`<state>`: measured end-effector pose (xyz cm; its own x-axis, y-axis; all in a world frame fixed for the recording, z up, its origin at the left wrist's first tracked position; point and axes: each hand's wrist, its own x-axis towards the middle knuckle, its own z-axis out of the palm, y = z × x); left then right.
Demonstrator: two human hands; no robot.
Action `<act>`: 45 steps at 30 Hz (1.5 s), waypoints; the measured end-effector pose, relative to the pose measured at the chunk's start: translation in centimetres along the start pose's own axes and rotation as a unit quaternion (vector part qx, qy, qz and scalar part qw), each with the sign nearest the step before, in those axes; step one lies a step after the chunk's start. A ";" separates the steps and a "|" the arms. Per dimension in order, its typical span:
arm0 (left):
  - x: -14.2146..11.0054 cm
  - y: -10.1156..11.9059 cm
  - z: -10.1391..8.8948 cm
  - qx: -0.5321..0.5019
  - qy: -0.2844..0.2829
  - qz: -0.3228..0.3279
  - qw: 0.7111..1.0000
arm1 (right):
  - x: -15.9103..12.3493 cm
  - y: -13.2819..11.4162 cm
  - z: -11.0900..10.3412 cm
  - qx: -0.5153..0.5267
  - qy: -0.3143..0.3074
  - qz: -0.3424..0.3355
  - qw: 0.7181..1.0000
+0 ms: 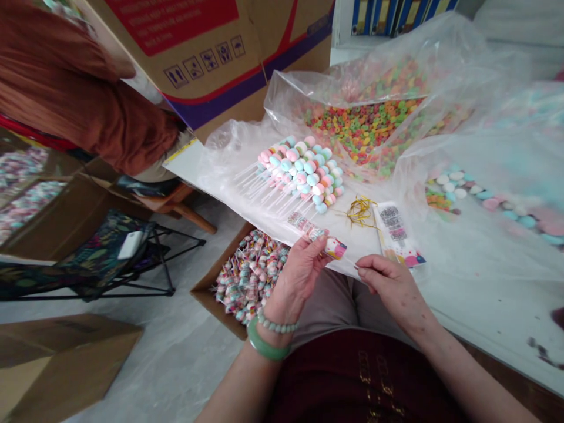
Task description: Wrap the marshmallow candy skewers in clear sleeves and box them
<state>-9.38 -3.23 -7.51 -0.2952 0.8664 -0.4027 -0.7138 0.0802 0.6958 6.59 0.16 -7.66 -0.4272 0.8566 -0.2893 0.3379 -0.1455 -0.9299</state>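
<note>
My left hand, with a jade bangle and a beaded bracelet at the wrist, is closed around a small printed plastic bag. Pastel candy shows through the bag's clear part, and a thin white stick points out towards my right hand. My right hand pinches at the stick's end; exactly what lies between the fingertips is too small to make out. On the table beyond lies a pile of marshmallow skewers. Gold twist ties and a stack of flat printed bags lie nearby.
A cardboard box of wrapped skewers stands below the table edge. Clear sacks hold gummy rings and marshmallows. A large carton rises behind. A person in a rust-coloured top sits left, near a folding chair.
</note>
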 end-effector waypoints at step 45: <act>-1.5 -1.5 0.7 0.174 -0.140 -0.060 0.973 | 1.4 -3.0 1.2 0.057 0.049 -0.090 0.993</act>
<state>-7.44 -4.28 -7.54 -0.0033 0.9370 -0.3494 -0.4601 0.3088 0.8324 3.96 1.15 -5.55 -0.3866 0.9171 -0.0970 0.1630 -0.0356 -0.9860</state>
